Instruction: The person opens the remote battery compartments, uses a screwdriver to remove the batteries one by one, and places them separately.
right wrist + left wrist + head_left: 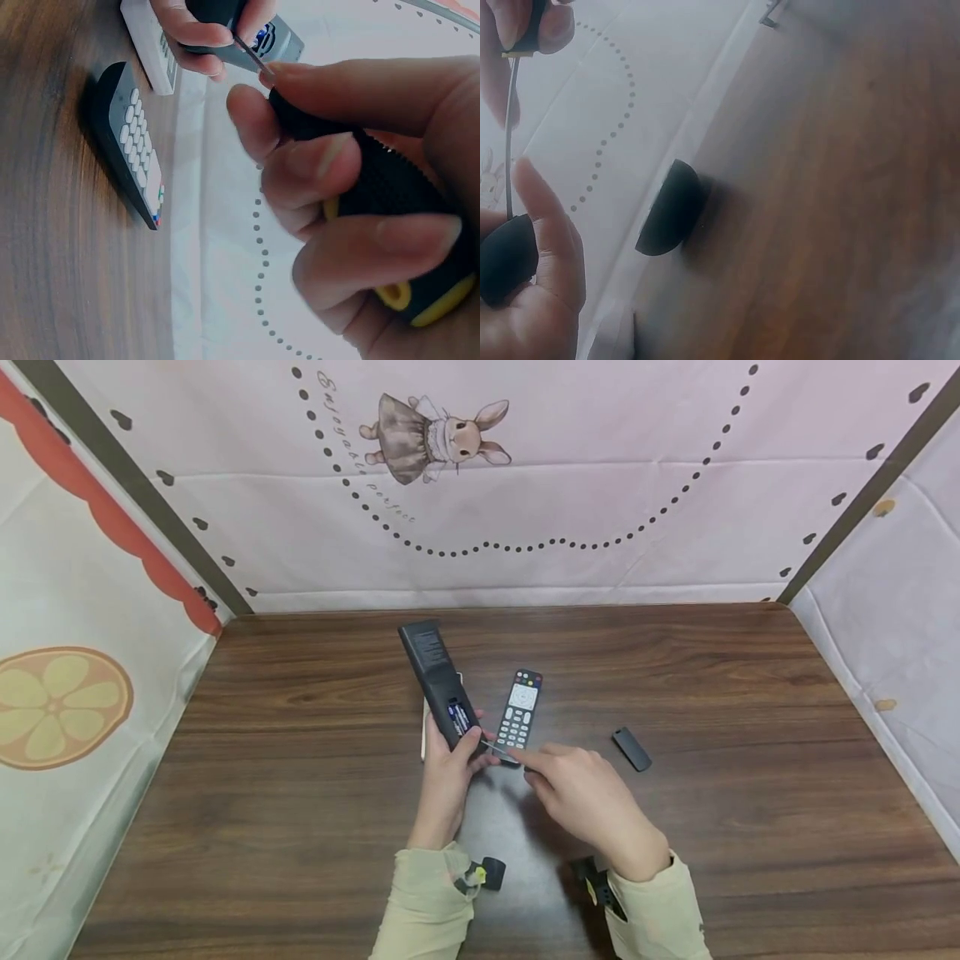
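Observation:
My left hand (448, 772) holds a black remote control (437, 672) tilted, its back facing up. Its battery compartment is uncovered and shows blue batteries (458, 718). My right hand (588, 793) grips a screwdriver (397, 184) by its black and yellow handle, with fingers curled round it. The thin metal shaft (511, 135) runs to the lower end of the held remote, where the tip meets it; whether it sits in a screw is too small to tell. A second black remote with white buttons (517, 714) lies face up just right of my left hand.
A white remote (154, 45) lies on the table, partly hidden behind my left hand and the held remote in the head view. To the right is a small dark battery cover (632, 749). Printed cloth walls (570, 460) stand behind and beside the wooden table (750, 735).

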`<control>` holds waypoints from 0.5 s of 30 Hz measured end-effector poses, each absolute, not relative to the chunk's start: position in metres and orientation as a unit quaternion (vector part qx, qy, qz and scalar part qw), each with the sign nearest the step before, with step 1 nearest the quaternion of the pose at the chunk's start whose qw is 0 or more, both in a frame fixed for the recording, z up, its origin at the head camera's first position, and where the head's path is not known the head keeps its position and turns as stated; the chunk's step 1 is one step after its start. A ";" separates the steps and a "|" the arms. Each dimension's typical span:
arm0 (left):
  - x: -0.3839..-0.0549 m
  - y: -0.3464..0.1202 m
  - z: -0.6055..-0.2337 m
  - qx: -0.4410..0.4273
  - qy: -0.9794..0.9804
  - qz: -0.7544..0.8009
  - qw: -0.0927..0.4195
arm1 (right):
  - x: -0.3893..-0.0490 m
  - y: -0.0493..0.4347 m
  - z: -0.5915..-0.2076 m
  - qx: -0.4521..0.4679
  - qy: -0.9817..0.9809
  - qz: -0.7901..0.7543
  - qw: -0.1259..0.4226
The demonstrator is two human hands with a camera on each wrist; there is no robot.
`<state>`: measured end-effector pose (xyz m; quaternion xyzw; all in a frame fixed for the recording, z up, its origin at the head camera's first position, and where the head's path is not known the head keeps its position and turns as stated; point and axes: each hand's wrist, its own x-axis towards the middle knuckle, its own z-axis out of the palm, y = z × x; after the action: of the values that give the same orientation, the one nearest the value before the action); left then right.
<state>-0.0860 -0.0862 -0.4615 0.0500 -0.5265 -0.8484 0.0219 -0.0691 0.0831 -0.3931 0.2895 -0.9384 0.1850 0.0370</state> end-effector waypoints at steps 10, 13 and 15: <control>-0.087 -0.091 -0.460 0.078 -0.494 -0.866 0.003 | -0.071 0.080 -0.394 0.292 -0.936 0.190 0.055; -0.087 -0.092 -0.460 0.083 -0.487 -0.869 0.010 | -0.071 0.080 -0.394 0.293 -0.934 0.194 0.061; -0.087 -0.093 -0.460 0.088 -0.485 -0.870 0.012 | -0.071 0.080 -0.394 0.294 -0.933 0.196 0.064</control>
<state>-0.0874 -0.0931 -0.4604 0.0880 -0.4849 -0.8700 0.0125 -0.0706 0.0796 -0.3942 0.2940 -0.9332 0.1965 0.0638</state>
